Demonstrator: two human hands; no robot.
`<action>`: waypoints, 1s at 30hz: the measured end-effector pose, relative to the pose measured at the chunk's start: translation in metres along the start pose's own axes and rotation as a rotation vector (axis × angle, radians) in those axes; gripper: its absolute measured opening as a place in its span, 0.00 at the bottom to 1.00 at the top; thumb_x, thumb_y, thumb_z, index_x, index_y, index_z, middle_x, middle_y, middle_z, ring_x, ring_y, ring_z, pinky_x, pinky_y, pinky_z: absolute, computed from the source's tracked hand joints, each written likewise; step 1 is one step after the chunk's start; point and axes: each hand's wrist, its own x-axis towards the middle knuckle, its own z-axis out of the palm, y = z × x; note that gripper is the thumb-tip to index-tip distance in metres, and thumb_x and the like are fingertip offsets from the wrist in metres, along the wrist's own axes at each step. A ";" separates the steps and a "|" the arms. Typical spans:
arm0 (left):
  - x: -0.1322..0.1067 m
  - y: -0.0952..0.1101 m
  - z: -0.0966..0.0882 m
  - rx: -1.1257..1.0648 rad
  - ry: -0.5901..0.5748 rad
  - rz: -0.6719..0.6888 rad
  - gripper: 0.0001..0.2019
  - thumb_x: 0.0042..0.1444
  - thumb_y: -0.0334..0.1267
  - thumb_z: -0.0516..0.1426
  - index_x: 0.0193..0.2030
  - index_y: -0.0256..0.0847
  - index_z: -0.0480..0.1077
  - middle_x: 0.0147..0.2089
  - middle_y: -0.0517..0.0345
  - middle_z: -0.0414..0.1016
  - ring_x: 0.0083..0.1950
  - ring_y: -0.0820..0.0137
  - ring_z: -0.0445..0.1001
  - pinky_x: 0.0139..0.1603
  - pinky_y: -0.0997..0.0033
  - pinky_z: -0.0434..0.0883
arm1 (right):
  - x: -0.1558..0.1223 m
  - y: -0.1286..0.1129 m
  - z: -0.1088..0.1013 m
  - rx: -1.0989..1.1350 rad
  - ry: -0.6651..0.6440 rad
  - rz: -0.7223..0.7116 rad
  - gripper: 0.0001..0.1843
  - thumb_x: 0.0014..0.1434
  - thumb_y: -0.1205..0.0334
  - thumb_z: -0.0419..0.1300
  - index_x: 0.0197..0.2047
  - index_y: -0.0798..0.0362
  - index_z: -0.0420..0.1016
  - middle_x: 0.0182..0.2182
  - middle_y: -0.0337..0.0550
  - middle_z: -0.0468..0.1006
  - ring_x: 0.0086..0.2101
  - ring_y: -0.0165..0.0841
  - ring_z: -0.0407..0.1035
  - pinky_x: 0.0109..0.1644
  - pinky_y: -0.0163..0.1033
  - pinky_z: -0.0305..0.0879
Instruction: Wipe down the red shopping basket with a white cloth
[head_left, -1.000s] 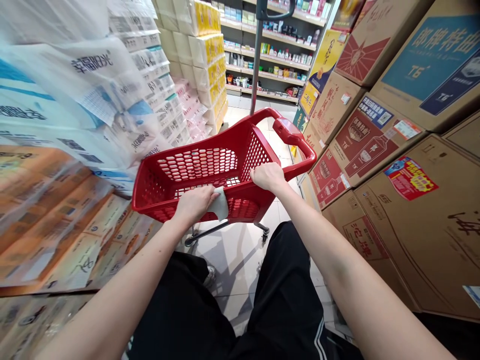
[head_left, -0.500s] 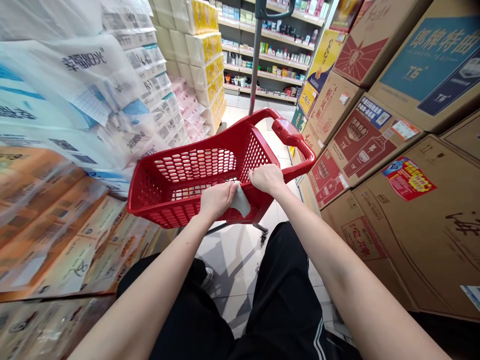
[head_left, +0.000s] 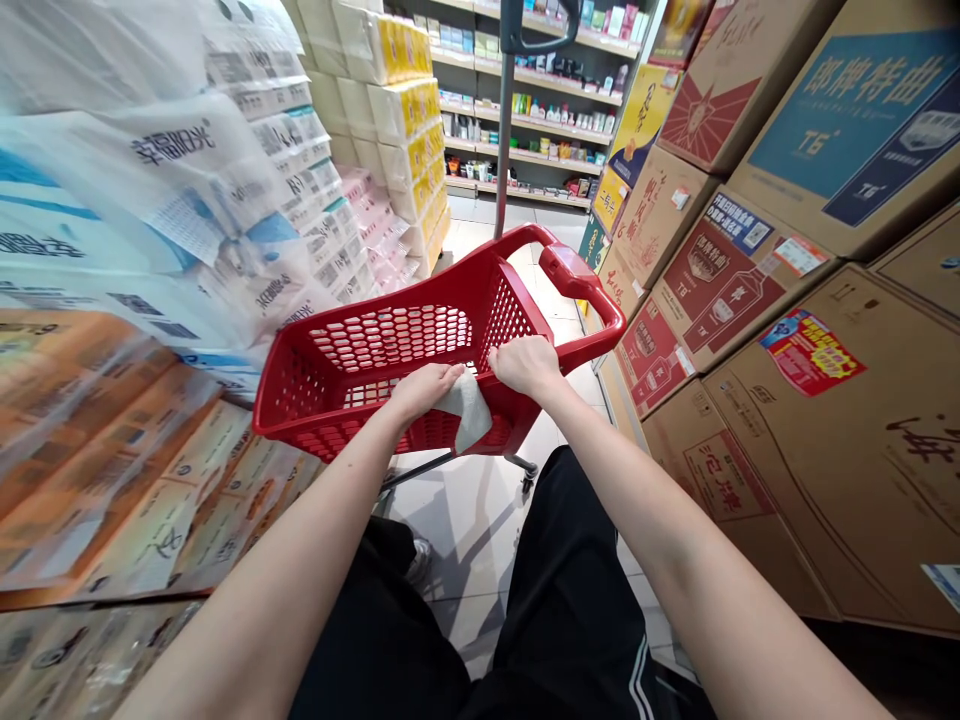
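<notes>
A red plastic shopping cart (head_left: 352,350) with a mesh basket stands in a narrow shop aisle in front of me. My left hand (head_left: 420,390) presses a white cloth (head_left: 469,410) against the basket's near rim, fingers closed over it. My right hand (head_left: 525,362) grips the same rim just to the right, beside the cloth, where the red handle (head_left: 581,285) begins. The basket looks empty inside.
Stacked packs of tissue paper (head_left: 150,250) wall the left side. Brown cardboard cartons (head_left: 787,330) are piled high on the right. A grey pole (head_left: 504,110) rises behind the cart. Shelves of goods (head_left: 540,120) stand at the far end. My legs in black trousers (head_left: 570,600) are below.
My left hand has slid the white cloth to the right along the near rim, up to my right hand. The cart has shifted slightly left.
</notes>
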 end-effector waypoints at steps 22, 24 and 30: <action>-0.035 0.016 0.019 0.207 0.223 0.057 0.32 0.66 0.58 0.31 0.44 0.44 0.70 0.40 0.53 0.79 0.40 0.62 0.76 0.31 0.69 0.59 | -0.003 0.008 -0.003 -0.011 -0.056 0.055 0.28 0.69 0.59 0.40 0.41 0.57 0.83 0.38 0.55 0.83 0.41 0.41 0.77 0.45 0.42 0.67; -0.038 0.015 0.022 0.251 0.275 0.121 0.29 0.67 0.55 0.33 0.44 0.42 0.69 0.41 0.52 0.78 0.41 0.62 0.76 0.32 0.69 0.60 | -0.002 0.009 -0.002 -0.008 -0.047 0.059 0.28 0.69 0.59 0.40 0.41 0.57 0.83 0.38 0.54 0.83 0.41 0.41 0.77 0.45 0.41 0.67; -0.042 0.004 0.034 0.441 0.365 0.257 0.20 0.69 0.45 0.38 0.47 0.38 0.67 0.42 0.48 0.75 0.43 0.61 0.73 0.39 0.64 0.62 | 0.000 0.013 0.001 -0.003 -0.030 0.052 0.28 0.68 0.58 0.41 0.40 0.58 0.83 0.37 0.54 0.83 0.40 0.40 0.77 0.44 0.40 0.66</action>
